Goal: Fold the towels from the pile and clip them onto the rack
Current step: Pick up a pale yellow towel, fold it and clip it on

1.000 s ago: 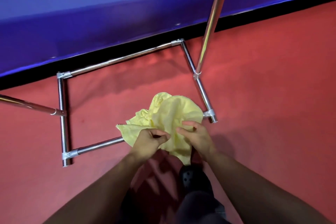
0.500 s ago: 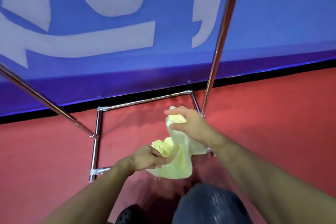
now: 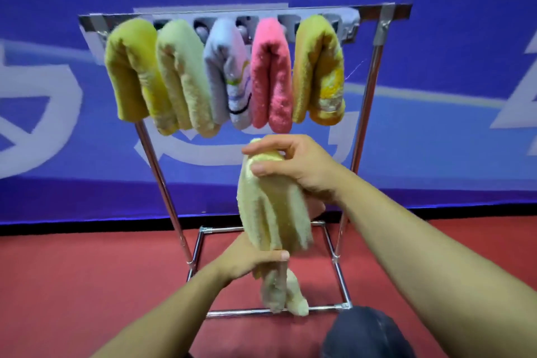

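Both hands hold a pale yellow towel (image 3: 273, 212) in the air in front of the rack (image 3: 377, 29), below the hanging row.

Right hand (image 3: 302, 168) is closed round the towel's top end, thumb in front and fingers curled over the fold. Left hand (image 3: 247, 259) is clamped on the lower part, thumb across the front; loose ends dangle below it near the rack's front base bar. The towel is bunched lengthwise and hangs roughly upright between the two hands, touching neither the floor (image 3: 87, 285) nor the hung towels. Five folded towels hang on the top bar, left to right: olive yellow towel (image 3: 130, 67), pale green towel (image 3: 183, 78), lilac printed towel (image 3: 229, 73), pink towel (image 3: 271, 75), mustard towel (image 3: 319, 67). Clips are mostly hidden. Blue banner wall (image 3: 450, 96) behind, a dark knee (image 3: 366, 334) at bottom right.
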`<state>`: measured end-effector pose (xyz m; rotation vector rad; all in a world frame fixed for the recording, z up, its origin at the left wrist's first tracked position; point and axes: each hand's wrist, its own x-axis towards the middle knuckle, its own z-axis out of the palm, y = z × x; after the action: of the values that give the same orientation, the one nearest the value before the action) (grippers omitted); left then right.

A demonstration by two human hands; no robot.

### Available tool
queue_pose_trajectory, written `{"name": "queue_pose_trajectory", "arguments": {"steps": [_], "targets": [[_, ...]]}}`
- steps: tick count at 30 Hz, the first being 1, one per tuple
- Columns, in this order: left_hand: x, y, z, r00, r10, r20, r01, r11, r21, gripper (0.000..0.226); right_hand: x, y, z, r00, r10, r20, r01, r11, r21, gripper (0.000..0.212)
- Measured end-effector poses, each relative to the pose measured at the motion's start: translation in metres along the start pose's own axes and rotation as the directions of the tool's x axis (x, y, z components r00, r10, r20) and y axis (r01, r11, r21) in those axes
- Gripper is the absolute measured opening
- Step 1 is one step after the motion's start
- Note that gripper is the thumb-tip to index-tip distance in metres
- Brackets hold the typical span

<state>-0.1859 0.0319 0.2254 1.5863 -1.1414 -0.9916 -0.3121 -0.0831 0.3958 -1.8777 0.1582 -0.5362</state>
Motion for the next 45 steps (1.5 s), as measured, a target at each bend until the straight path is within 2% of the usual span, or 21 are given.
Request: {"name": "queue_pose_trajectory", "arguments": {"steps": [2, 4, 6, 9, 11, 13, 14, 16, 18, 20, 23, 27, 30, 34, 38, 42, 45], "targets": [[-0.010, 0.009, 0.012, 0.998, 0.037, -0.047, -0.038, 0.999, -0.015, 0.034, 0.009, -0.023, 0.000, 0.996, -0.065, -0.063, 0.065, 0.998, -0.002, 0.033], [-0.017, 0.018, 0.023, 0.993, 0.045, -0.112, -0.050, 0.998, -0.038, 0.018, 0.017, -0.032, 0.000, 0.992, -0.091, -0.085, 0.084, 0.993, -0.079, 0.038], [-0.023, 0.032, 0.029, 0.986, 0.040, -0.164, -0.060, 0.992, -0.115, 0.019, 0.019, -0.031, 0.002, 0.998, -0.052, -0.036, 0.048, 0.993, -0.111, 0.049], [-0.027, 0.047, 0.025, 0.980, 0.092, -0.174, -0.129, 0.968, -0.214, 0.026, 0.010, -0.018, 0.009, 0.989, 0.150, 0.014, -0.145, 0.971, -0.190, 0.067], [-0.028, 0.056, 0.018, 0.975, 0.093, -0.203, -0.152, 0.942, -0.301, 0.033, -0.001, 0.002, 0.011, 0.963, 0.255, -0.086, -0.266, 0.948, -0.175, 0.069], [-0.027, 0.059, 0.010, 0.967, -0.010, -0.255, -0.097, 0.911, -0.402, 0.039, -0.013, 0.020, 0.011, 0.907, 0.354, -0.228, -0.374, 0.926, -0.050, 0.077], [-0.028, 0.061, 0.007, 0.964, -0.038, -0.261, -0.081, 0.899, -0.430, 0.032, -0.021, 0.028, 0.011, 0.867, 0.428, -0.256, -0.437, 0.899, 0.024, 0.084], [-0.030, 0.063, 0.001, 0.969, -0.053, -0.241, -0.070, 0.877, -0.476, 0.014, -0.040, 0.045, 0.015, 0.785, 0.590, -0.187, -0.576, 0.807, 0.129, 0.099], [-0.034, 0.066, -0.005, 0.977, -0.072, -0.203, -0.050, 0.840, -0.540, 0.017, -0.058, 0.061, 0.024, 0.740, 0.669, -0.071, -0.659, 0.742, 0.123, 0.105], [-0.036, 0.067, -0.009, 0.982, -0.079, -0.172, -0.030, 0.832, -0.553, 0.029, -0.069, 0.075, 0.036, 0.786, 0.617, -0.048, -0.603, 0.781, 0.162, 0.097], [-0.037, 0.068, -0.014, 0.978, -0.094, -0.188, -0.019, 0.851, -0.525, 0.030, -0.068, 0.083, 0.048, 0.888, 0.444, -0.117, -0.413, 0.884, 0.218, 0.076], [-0.035, 0.071, -0.024, 0.955, -0.081, -0.286, -0.074, 0.868, -0.491, 0.024, -0.054, 0.084, 0.049, 0.930, 0.287, -0.230, -0.273, 0.958, 0.093, 0.051], [-0.036, 0.075, -0.039, 0.919, -0.127, -0.372, -0.064, 0.886, -0.460, 0.027, -0.043, 0.090, 0.038, 0.894, 0.287, -0.345, -0.237, 0.955, 0.180, 0.040], [-0.039, 0.067, -0.061, 0.886, -0.175, -0.429, 0.018, 0.938, -0.347, 0.039, -0.037, 0.091, 0.024, 0.830, 0.365, -0.422, -0.129, 0.862, 0.490, 0.029], [-0.045, 0.059, -0.078, 0.881, -0.166, -0.443, 0.036, 0.957, -0.287, 0.039, -0.037, 0.084, 0.009, 0.755, 0.424, -0.501, -0.083, 0.819, 0.568, 0.027], [-0.054, 0.051, -0.095, 0.899, -0.205, -0.387, 0.070, 0.939, -0.336, 0.045, -0.043, 0.089, -0.013, 0.679, 0.526, -0.512, -0.119, 0.767, 0.630, 0.021], [-0.056, 0.042, -0.104, 0.943, -0.222, -0.247, 0.083, 0.879, -0.470, 0.034, -0.046, 0.088, -0.023, 0.726, 0.536, -0.432, -0.124, 0.719, 0.684, 0.031]]}}
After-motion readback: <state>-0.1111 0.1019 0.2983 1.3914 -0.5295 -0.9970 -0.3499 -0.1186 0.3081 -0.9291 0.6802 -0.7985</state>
